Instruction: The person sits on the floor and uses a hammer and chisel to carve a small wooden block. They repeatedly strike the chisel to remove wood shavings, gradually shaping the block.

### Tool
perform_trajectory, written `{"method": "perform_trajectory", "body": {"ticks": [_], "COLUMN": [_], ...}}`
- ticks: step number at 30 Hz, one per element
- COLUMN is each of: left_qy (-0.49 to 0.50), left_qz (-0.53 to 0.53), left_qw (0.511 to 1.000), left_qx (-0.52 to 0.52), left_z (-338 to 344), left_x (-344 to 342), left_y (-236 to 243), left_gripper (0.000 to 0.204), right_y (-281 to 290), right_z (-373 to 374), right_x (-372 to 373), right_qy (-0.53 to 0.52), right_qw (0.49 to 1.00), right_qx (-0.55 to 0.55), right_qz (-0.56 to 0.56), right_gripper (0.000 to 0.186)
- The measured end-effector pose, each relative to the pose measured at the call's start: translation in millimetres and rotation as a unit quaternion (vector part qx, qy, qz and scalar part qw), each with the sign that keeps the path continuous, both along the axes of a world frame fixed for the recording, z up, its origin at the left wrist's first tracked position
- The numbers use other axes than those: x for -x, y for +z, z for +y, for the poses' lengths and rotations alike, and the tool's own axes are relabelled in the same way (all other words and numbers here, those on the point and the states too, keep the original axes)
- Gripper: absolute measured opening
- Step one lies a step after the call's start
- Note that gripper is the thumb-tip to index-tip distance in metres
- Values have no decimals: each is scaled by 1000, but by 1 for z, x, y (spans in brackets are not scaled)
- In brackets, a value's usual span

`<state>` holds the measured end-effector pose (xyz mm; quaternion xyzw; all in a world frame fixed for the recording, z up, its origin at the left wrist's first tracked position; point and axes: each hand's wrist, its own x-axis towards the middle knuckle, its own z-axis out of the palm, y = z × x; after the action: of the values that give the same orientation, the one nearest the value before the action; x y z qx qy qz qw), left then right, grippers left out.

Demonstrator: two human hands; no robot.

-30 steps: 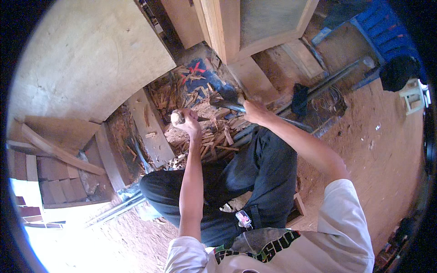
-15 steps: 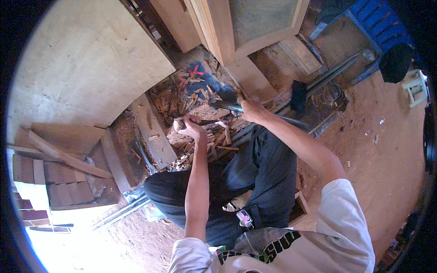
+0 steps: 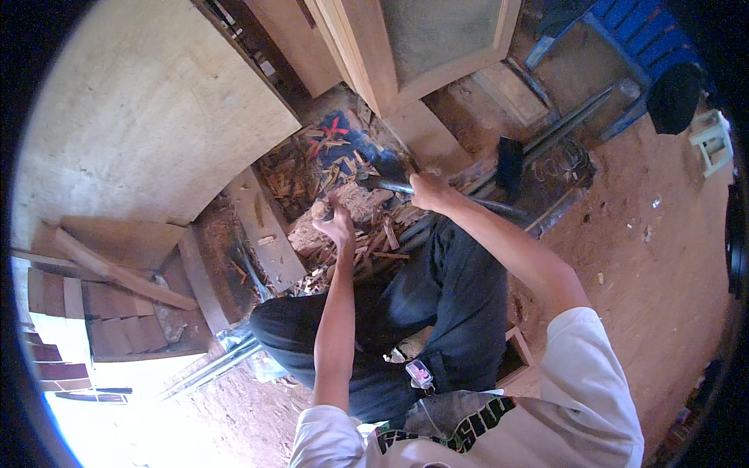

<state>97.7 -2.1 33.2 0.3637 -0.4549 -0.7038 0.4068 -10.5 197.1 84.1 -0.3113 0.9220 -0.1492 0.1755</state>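
Left hand (image 3: 336, 226) and right hand (image 3: 429, 192), both closed, over wood scraps (image 3: 287, 173)

Pale board (image 3: 148, 117), large, far left. Tool with rounded wooden end (image 3: 321, 209), gripped in the left hand (its other end hard to make out). Dark bar (image 3: 386, 184), gripped in the right hand, near end angled left over the scraps. Blue slatted chair (image 3: 644, 31), upper right. White stool (image 3: 711, 148), far right.

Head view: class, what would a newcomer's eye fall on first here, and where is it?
Probably the big pale board filling the upper left, and the bright blue chair at the upper right. Near the middle, the left hand grips a round-ended handle and the right hand a dark tool, with wood chips strewn around.
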Motion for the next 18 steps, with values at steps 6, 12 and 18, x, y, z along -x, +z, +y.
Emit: {"method": "perform_trajectory", "body": {"ticks": [6, 12, 18], "left_qy": [95, 198, 155], "left_qz": [-23, -64, 14], "left_qw": [993, 972, 988], "left_qx": [70, 109, -12], "left_z": [-2, 39, 65], "left_x": [-3, 19, 12], "left_y": [32, 28, 38], "left_gripper": [33, 36, 38], "right_y": [3, 12, 5], "right_z": [1, -1, 1], "right_x": [-2, -4, -2], "right_qy": [11, 3, 13], "right_qw": [1000, 999, 1000], "right_qx": [-2, -30, -4], "right_qz": [8, -9, 2], "right_gripper": [26, 29, 30]}}
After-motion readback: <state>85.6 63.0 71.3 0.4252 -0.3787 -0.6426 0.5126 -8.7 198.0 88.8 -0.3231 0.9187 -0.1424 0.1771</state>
